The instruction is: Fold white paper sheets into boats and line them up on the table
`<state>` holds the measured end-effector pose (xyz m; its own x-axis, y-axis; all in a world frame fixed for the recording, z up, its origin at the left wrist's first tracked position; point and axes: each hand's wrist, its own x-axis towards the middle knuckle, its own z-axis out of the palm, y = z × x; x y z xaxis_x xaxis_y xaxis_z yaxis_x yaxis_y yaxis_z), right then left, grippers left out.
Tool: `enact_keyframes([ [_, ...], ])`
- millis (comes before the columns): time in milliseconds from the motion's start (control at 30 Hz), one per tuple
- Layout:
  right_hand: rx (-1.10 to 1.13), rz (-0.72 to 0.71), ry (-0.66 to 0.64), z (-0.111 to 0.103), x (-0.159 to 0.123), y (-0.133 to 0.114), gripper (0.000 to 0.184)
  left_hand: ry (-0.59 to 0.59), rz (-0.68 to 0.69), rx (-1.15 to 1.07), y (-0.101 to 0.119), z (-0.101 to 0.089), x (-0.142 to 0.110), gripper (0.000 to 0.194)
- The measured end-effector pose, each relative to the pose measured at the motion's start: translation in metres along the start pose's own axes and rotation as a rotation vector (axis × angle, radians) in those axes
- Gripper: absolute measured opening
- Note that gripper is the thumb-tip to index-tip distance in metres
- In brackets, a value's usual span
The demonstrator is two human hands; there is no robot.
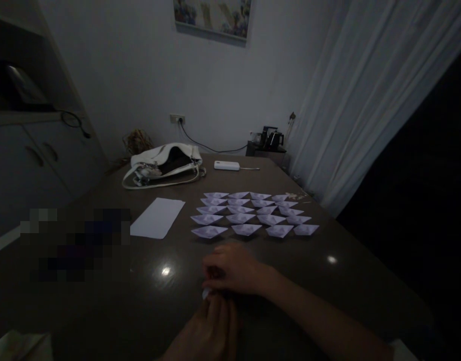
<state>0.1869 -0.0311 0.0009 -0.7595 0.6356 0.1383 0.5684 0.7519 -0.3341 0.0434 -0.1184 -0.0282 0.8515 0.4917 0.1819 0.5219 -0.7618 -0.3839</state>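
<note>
Because most of the small paper piece point(205, 293) is covered, I see only a pale tip of it, located low in the head view between the left hand point(211, 326) and the right hand point(234, 268). Fingers: the left ones are pressed together and, as I read it, pinch the paper at their tips. The right ones are curled just beyond, with the thumb next to the paper; I cannot tell whether they pinch too. Handling: I rate the piece as very light and thin, not slippery, stiff only along any crease, and easily crumpled or torn. Take hold at an edge or fold, using light pressure; avoid squeezing the middle. Surroundings: directly beyond the hands, I count five rows of four paper boats point(246, 229) on the dark table point(309, 263). To their left lies flat white paper point(157, 218), single or stacked, I cannot tell which. Farther back rest a white handbag point(160, 154), its top gaping, and a white device point(226, 165) with a short cable point(250, 169).
</note>
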Motion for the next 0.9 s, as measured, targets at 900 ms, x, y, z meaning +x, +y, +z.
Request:
enact_keyframes([
  [900, 0.065, 0.001, 0.013, 0.002, 0.0, 0.005, 0.014, -0.044, 0.01, -0.067, -0.002, -0.004, 0.003, 0.026],
])
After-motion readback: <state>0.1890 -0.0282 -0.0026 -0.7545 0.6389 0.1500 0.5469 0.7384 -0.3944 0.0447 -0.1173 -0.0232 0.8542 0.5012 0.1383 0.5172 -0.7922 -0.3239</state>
